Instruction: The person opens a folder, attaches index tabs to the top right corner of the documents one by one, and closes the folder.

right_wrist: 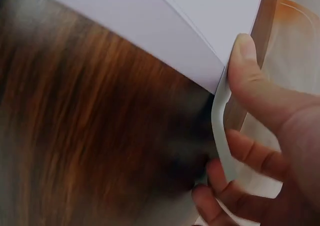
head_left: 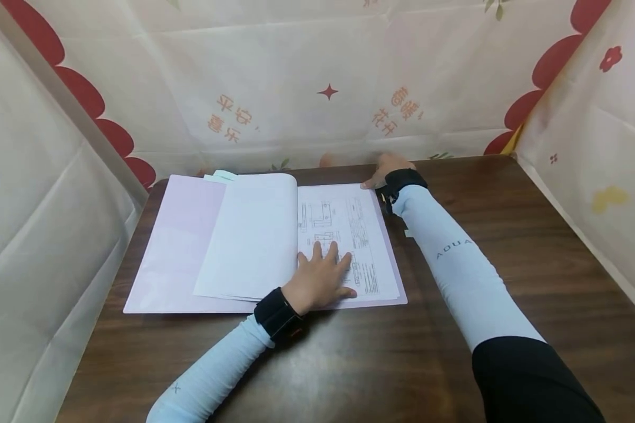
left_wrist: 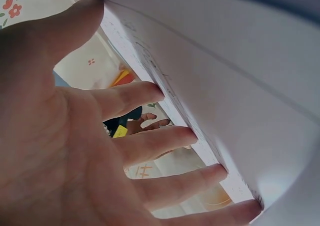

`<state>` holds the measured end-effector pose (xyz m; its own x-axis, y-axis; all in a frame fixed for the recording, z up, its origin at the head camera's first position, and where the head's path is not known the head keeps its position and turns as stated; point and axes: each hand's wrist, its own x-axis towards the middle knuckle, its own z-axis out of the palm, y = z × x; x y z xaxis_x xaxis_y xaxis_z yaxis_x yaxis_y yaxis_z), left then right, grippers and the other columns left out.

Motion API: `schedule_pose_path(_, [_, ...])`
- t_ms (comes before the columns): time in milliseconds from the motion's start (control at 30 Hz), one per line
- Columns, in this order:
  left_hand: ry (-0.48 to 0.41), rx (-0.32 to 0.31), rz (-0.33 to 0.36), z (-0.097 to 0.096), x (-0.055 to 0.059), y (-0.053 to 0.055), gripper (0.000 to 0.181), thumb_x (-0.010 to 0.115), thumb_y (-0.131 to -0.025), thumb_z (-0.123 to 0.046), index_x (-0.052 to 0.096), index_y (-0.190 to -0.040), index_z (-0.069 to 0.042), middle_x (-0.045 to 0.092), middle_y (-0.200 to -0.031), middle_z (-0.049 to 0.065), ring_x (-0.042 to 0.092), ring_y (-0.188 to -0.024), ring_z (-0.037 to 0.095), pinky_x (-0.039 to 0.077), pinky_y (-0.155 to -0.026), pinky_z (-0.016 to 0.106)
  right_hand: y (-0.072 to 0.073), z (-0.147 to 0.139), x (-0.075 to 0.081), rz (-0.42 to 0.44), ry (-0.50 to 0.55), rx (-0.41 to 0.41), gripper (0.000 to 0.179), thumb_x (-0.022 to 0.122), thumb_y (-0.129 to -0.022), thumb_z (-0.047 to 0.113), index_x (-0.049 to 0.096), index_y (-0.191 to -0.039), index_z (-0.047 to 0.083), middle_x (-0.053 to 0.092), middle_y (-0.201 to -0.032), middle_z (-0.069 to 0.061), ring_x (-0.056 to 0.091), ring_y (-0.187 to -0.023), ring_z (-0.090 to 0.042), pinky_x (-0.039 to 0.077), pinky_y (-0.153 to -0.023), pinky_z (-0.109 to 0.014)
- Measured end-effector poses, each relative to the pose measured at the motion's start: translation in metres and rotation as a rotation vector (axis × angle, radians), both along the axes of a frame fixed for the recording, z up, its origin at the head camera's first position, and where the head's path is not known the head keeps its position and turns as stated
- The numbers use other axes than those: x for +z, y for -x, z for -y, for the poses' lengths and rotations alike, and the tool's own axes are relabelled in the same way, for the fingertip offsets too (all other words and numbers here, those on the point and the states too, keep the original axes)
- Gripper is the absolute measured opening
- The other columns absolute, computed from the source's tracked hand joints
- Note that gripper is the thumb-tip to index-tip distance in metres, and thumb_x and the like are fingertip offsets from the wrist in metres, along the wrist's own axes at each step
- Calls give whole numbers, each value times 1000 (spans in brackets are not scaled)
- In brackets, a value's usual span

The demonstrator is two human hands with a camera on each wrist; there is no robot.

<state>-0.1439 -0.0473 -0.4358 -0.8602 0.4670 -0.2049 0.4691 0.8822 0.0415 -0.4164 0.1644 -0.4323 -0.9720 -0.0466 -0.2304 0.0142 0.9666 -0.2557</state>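
A lilac folder (head_left: pixel 171 258) lies open on the dark wood bench (head_left: pixel 529 252), near its far edge. White leaves (head_left: pixel 251 235) are folded over to its left side, one curving up at the middle, their visible faces blank. Small mint tabs (head_left: pixel 223 174) peek out past the top of these leaves. On the right side lies a printed sheet (head_left: pixel 362 247) with line drawings and columns of small text.

The person's left hand (head_left: pixel 321 276) reaches across the lower part of that sheet, fingers spread wide, fingertips touching the paper; the palm is lifted clear of it, as the left wrist view shows. The right hand (head_left: pixel 394 167) is up at the folder's far right corner. Its thumb rests at the very corner, and the other fingers curl beside a pale strip (right_wrist: pixel 220 136) there. I cannot tell what the strip is, nor whether the hand really pinches it or the paper.

Both wrists wear black bands (head_left: pixel 277 314), and pale blue sleeves (head_left: pixel 460 264) cover the forearms, the right one meeting black cloth (head_left: pixel 529 382) higher up the arm. Behind the bench hangs a cream curtain (head_left: pixel 296 64) with red scalloped borders, orange lettering and a small red star (head_left: pixel 328 91).
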Motion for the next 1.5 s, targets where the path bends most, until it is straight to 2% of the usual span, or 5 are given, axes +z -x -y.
schedule_pose_path(267, [14,-8,47,-3,-11,-9,83,61,-93,-68,37,-161,-27,32,-169,13,34,-151,48,40,-110,72,-31,10,-11,-128,-95,196,49,77,-91,37,64,-126,5,68,-124,-20,61,-109,-39,45,-101,-63])
schedule_pose_path(533, [38,-12,3,-1,-6,-7,83,59,-94,-69,38,-161,-24,35,-166,16,41,-147,46,45,-106,68,-104,-5,-4,-248,203,440,20,72,-97,24,70,-110,8,64,-124,-15,62,-108,-33,53,-90,-50])
schedule_pose_path(867, [40,1,6,2,1,-10,85,58,-93,-70,38,-161,-24,35,-167,16,46,-139,40,47,-105,61,-218,-29,-14,-118,191,684,73,96,-65,50,72,-127,20,53,-151,-15,52,-138,-38,49,-107,-58])
schedule_pose_path(1133, [-13,7,53,4,4,-6,87,55,-93,-73,37,-161,-22,30,-168,20,38,-149,47,43,-109,67,-222,-26,-14,-218,157,704,73,96,-60,53,74,-122,21,58,-144,-14,57,-124,-32,55,-99,-53])
schedule_pose_path(1500, [-35,-49,38,10,11,2,60,58,-101,-50,48,-152,-19,46,-157,17,52,-135,38,52,-100,62,-224,-14,-8,-301,136,650,44,75,-90,53,75,-120,21,67,-129,-11,61,-123,-30,42,-113,-61])
